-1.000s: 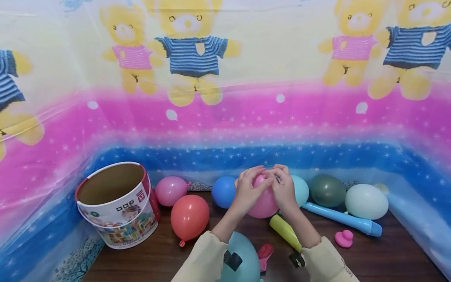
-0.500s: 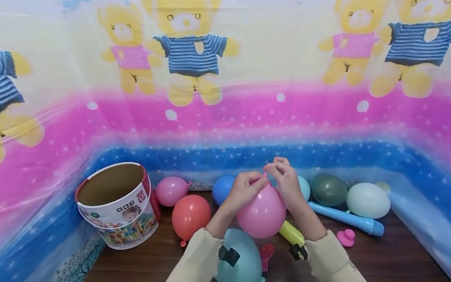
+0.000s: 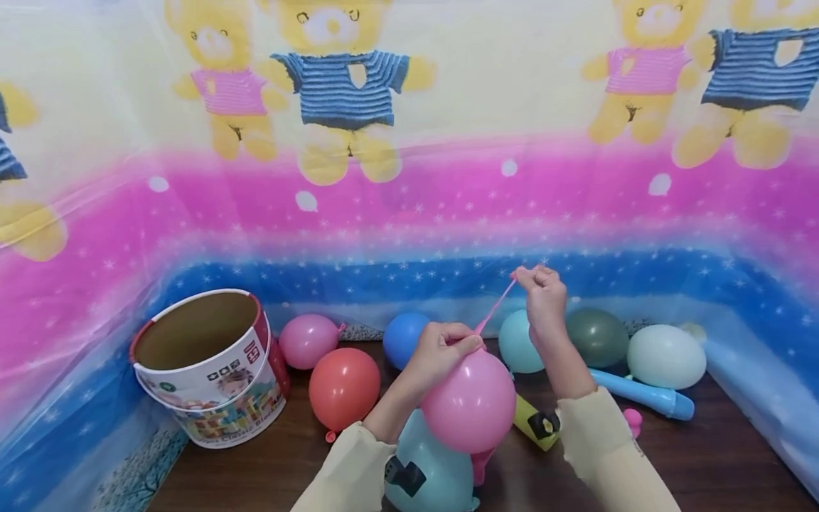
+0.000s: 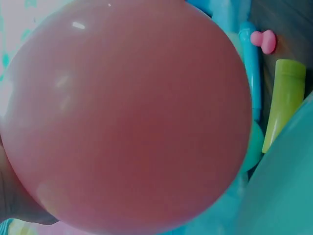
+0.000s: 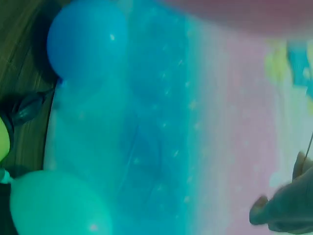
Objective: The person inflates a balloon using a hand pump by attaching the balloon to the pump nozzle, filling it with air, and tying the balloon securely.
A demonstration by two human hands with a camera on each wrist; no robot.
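Note:
An inflated pink balloon (image 3: 470,402) hangs above the wooden table with its neck pointing up. My left hand (image 3: 441,352) pinches the base of that neck between thumb and fingers. Higher and to the right, my right hand (image 3: 544,295) pinches the mouth end, so the neck (image 3: 495,307) is drawn out into a thin, slanting strand. In the left wrist view the balloon covers most of the picture, and only part of my left hand (image 4: 19,200) shows at the edge. The right wrist view catches my right hand (image 5: 288,205) at the lower right.
A teal balloon (image 3: 429,473) lies below the pink one. Nearby are a yellow-green tube (image 3: 536,427), a blue tube-shaped pump (image 3: 646,392) and a small pink knobbed piece (image 4: 264,41). A block bucket (image 3: 217,405) stands left, beside a red balloon (image 3: 345,390). Several balloons line the back.
My right hand has moved up and right, stretching the neck into a long strand. The pink balloon has come down and nearer, with my left hand still pinching its neck.

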